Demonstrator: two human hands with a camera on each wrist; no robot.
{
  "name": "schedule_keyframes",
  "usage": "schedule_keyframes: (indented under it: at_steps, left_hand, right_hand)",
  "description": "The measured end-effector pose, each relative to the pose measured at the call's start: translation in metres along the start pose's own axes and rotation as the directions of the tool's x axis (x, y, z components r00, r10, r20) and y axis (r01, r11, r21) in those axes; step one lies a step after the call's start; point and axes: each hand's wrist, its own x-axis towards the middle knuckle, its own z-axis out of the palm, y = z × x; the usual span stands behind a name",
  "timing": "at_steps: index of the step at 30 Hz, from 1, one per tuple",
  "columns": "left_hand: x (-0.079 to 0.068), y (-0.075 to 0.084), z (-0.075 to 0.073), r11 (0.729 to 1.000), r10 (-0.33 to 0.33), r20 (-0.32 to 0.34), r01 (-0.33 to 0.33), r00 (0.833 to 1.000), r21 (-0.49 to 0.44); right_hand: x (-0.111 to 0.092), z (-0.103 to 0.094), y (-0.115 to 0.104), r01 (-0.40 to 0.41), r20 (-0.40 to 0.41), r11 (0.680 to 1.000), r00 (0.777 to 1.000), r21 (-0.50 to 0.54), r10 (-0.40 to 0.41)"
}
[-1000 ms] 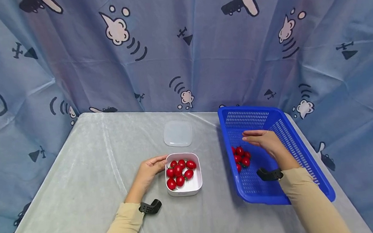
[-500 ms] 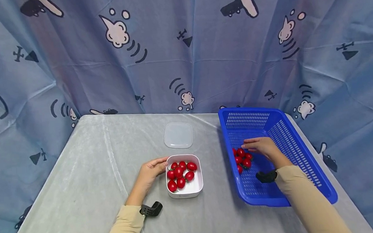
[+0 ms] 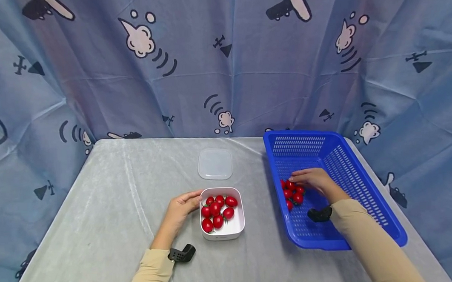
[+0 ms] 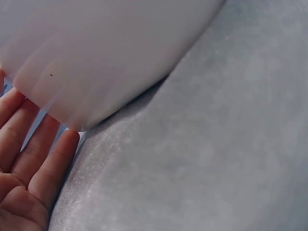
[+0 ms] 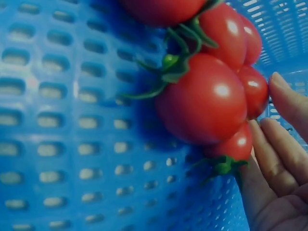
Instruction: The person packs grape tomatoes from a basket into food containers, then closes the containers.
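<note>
Now that the right hand [image 3: 315, 179] has come down to the cherry tomatoes [image 3: 297, 197] left in the blue basket [image 3: 299, 143], thumb and fingers parted beside them, this looks like picking one up. The left hand [image 3: 179, 209], fingers extended, touches the white box [image 3: 224, 236] holding similar tomatoes [image 3: 215, 208]; a translucent lid [image 3: 215, 163] lies beyond.
</note>
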Motion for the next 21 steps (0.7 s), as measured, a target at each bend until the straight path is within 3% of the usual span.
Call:
schedule_keyframes:
  at_steps: [21]
  left_hand:
    - [-0.0010, -0.0005, -0.0021, 1.000, 0.007, 0.012, -0.007, 1.000, 0.010]
  right_hand:
    - [0.0001, 0.0049, -0.0044, -0.001, 0.017, 0.995, 1.000, -0.098, 0.003]
